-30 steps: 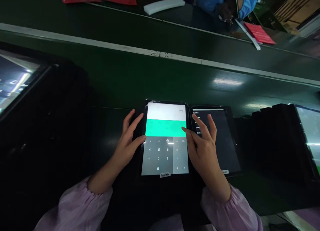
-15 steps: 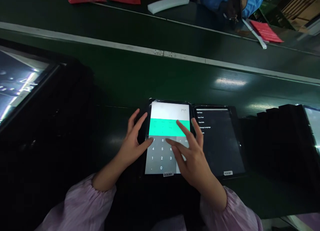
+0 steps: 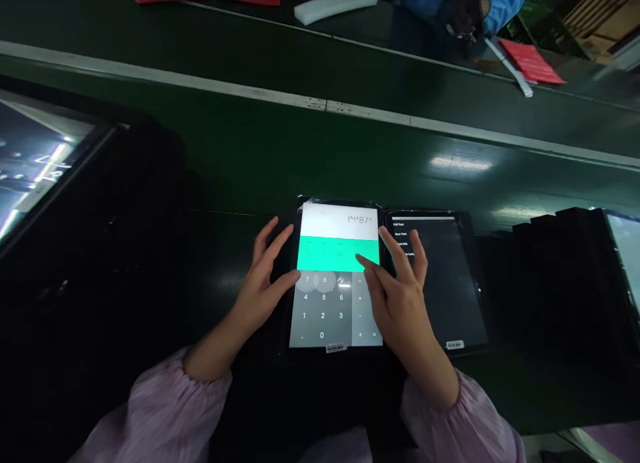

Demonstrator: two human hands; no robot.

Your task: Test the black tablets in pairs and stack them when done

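Green conveyor belt [image 3: 300, 156] | calculator tablet [image 3: 323, 316] | left grip [image 3: 263, 279] open, touching screen | right grip [image 3: 397, 293] open, touching screen

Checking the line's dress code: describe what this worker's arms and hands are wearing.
The left hand and right hand are bare, without gloves. The forearms wear loose pale pink sleeves, gathered at elasticated cuffs. No watch or ring shows.

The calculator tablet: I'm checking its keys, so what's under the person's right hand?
The right hand lies over the calculator tablet, hiding the top right corner of the keypad and part of the teal band. The ÷, × and + keys still show beside it.
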